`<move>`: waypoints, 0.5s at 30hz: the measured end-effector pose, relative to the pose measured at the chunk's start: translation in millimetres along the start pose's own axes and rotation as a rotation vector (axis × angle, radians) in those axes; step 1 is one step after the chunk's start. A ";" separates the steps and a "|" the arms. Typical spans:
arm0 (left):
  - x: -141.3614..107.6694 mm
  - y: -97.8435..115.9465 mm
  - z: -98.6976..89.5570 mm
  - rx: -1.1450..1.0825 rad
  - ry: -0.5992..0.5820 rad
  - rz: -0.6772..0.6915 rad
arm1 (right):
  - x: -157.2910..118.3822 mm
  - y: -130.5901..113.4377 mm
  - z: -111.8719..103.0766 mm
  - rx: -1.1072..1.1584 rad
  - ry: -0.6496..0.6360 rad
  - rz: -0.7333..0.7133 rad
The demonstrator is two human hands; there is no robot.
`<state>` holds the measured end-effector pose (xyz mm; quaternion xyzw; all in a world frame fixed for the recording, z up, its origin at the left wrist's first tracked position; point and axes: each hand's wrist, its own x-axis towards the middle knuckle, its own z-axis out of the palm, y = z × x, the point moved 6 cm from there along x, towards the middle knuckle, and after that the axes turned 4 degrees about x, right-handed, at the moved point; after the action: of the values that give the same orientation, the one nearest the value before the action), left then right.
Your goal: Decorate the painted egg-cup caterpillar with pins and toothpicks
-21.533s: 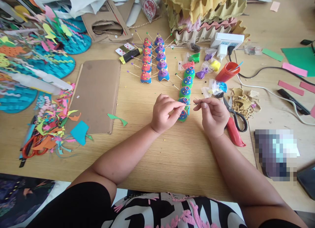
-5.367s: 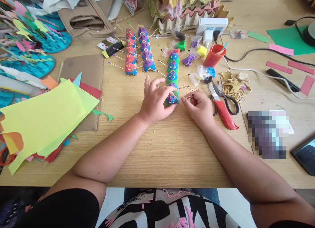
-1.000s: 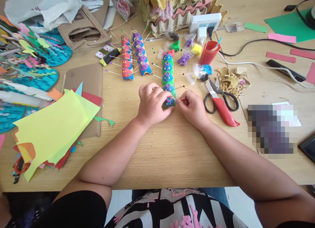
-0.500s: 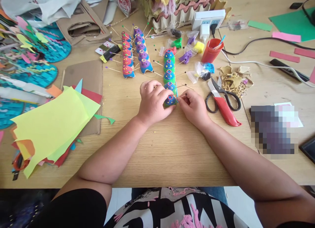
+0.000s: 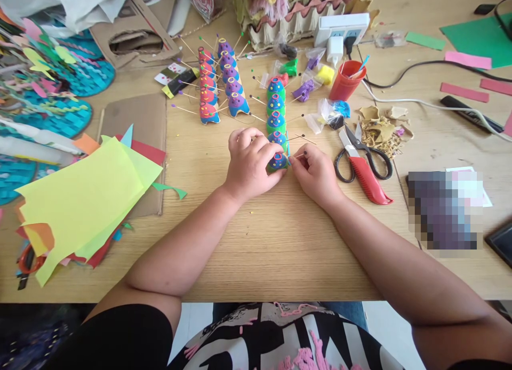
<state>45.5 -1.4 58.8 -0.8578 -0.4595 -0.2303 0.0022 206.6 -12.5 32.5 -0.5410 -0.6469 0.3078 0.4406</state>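
Note:
A green-and-blue egg-carton strip with clay faces on its cups stands in the middle of the table, thin dark-tipped sticks jutting from its sides. My left hand is closed around its near end, thumb and fingers on the nearest cup. Beside that cup, my right hand pinches a thin stick with a dark tip, its inner end at the cup's right side. Whether it enters the cup I cannot tell. A small blue stick lies along the strip's right side.
A red-and-blue strip and a purple-and-blue strip stand to the left. Scissors and a red-handled knife lie right of my hands. Behind are bagged clay, a red cup and a power strip. Paper sheets lie left.
The view has shifted slightly. Both hands keep nearly the same place at the near cup, with the stick still in my right fingers.

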 end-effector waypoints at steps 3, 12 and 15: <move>0.2 -0.1 0.2 -0.001 -0.003 -0.002 | -0.1 0.3 0.2 -0.001 -0.001 0.006; 0.0 -0.3 0.4 -0.005 0.000 -0.001 | -1.1 -0.4 -0.9 0.054 0.025 0.016; -0.6 0.1 1.2 -0.001 -0.008 0.007 | -1.1 -0.6 -1.4 0.079 0.035 0.016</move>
<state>45.9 -1.7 57.5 -0.8602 -0.4565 -0.2272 0.0010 207.6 -13.9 33.4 -0.5336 -0.6221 0.3269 0.4705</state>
